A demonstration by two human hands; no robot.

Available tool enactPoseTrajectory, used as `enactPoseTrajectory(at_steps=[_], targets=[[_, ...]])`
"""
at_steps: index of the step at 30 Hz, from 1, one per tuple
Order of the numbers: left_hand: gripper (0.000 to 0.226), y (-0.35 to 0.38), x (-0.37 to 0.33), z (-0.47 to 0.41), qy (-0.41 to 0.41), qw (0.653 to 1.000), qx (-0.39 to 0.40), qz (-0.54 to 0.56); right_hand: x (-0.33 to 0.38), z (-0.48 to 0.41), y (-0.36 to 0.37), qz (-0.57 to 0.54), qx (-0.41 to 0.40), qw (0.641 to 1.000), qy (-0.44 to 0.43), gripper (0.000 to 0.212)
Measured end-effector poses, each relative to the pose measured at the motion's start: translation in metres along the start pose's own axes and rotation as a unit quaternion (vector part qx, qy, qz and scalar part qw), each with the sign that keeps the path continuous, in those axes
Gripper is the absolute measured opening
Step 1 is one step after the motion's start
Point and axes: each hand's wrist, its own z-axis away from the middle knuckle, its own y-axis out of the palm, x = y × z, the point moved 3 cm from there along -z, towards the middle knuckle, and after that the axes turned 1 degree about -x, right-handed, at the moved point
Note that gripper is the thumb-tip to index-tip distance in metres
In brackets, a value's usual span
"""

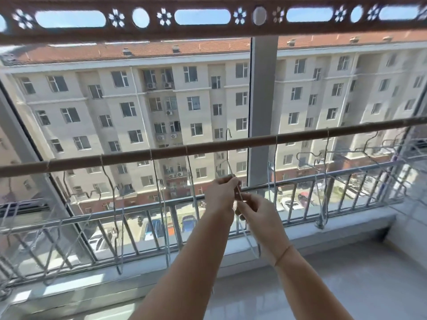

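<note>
A brown rod (pixel 208 147) runs across in front of the window, rising gently from left to right, and carries bare wire hangers (pixel 113 189) hooked over it at intervals. Left of the middle, three of them hang with their thin hooks over the rod, well apart from one another, and their frames dangle nearly edge-on below it. More hangers hook over the rod's right half, and towards the far right end their frames are turned more sideways.
</note>
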Motion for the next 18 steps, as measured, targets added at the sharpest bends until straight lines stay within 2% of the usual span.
enactPoseTrajectory(at_steps=[4, 7, 9, 11, 18], targets=[[0.018, 0.002, 0.003, -0.021, -0.010, 0.999, -0.031, -0.018, -0.009, -0.017, 0.007, -0.011, 0.027, 0.999, 0.031, 0.016], [0.015, -0.005, 0.018, -0.027, -0.016, 0.997, -0.055, -0.053, -0.021, -0.017, 0.012, -0.009, 0.018, 0.998, 0.064, 0.018], [0.013, -0.011, 0.031, -0.021, -0.037, 0.997, -0.052, -0.036, -0.025, -0.006, 0.008, -0.011, 0.026, 0.997, 0.066, 0.021], [0.013, -0.016, 0.093, 0.013, -0.099, 0.990, -0.096, -0.040, -0.064, 0.027, -0.012, 0.036, 0.067, 0.988, 0.131, 0.024], [0.018, -0.033, 0.126, 0.026, -0.093, 0.989, -0.029, -0.107, -0.084, 0.013, -0.031, 0.090, 0.061, 0.988, 0.109, 0.031]])
